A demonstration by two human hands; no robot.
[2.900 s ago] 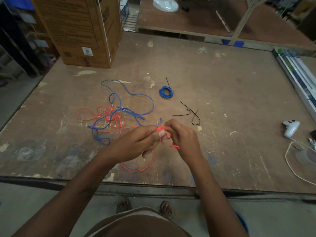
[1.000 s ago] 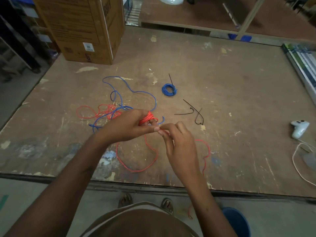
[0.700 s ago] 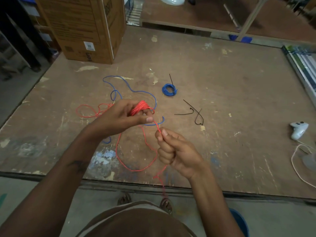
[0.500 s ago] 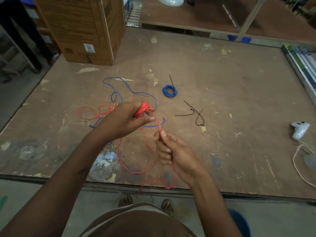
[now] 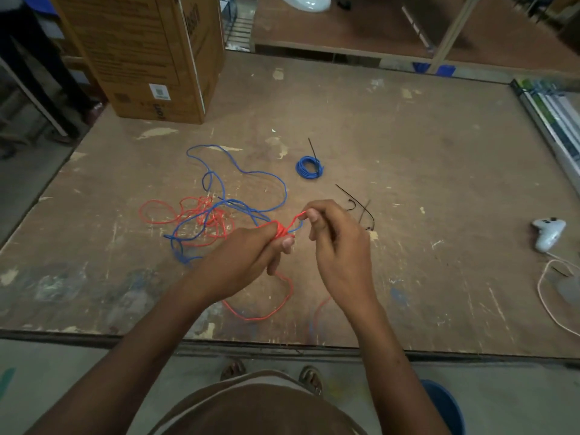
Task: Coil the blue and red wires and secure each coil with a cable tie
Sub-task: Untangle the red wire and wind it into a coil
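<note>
My left hand grips a small red wire coil wound around its fingers. My right hand pinches the red wire just right of the coil, holding a short loop taut. Slack red wire curves over the table below my hands. More red wire lies tangled with a loose blue wire to the left. A small blue coil with a black tie around it lies further back. Loose black cable ties lie beyond my right hand.
A large cardboard box stands at the back left of the worn wooden table. A white game controller and a pale cable lie at the right edge. Packaged tubes run along the far right. Another person's legs stand at the far left.
My right hand has swung up from below the coil to its right side, laying another turn of red wire around my left fingers. The coil has grown over the frames.
</note>
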